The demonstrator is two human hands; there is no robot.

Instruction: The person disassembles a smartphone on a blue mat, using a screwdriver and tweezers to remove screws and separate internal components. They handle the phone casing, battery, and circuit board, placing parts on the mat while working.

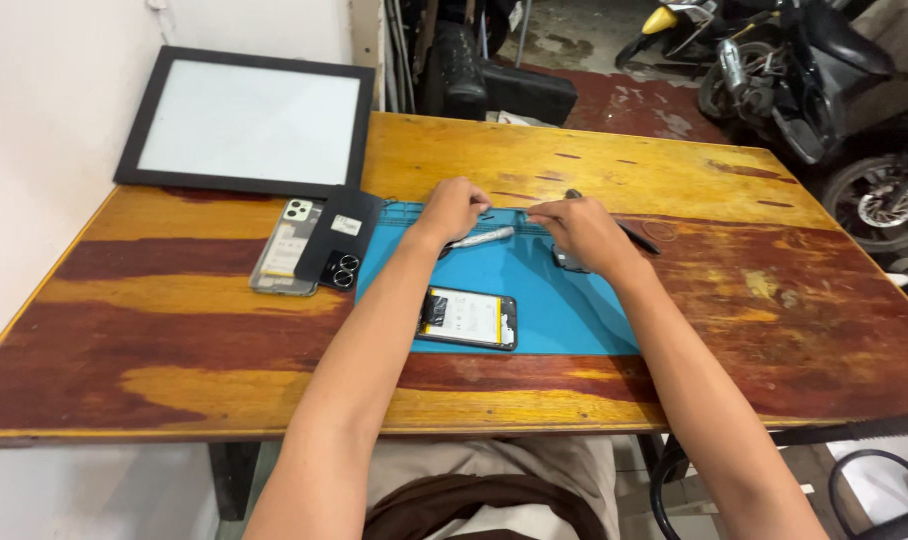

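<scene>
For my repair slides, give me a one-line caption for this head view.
Both hands reach to the far edge of a blue mat, opened phone nearer.

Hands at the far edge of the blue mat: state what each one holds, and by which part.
Left hand rests curled at the blue mat; its grip is hidden. Right hand pinches something tiny at its fingertips; too small to identify.

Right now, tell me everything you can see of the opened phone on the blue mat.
The opened phone lies flat on the blue mat near its front edge, long side across the view. Its back is off, showing a pale battery in a black frame with dark parts at the left end. Neither hand touches it: the left forearm passes just beside its left end, and both hands work farther back on the mat.
</scene>
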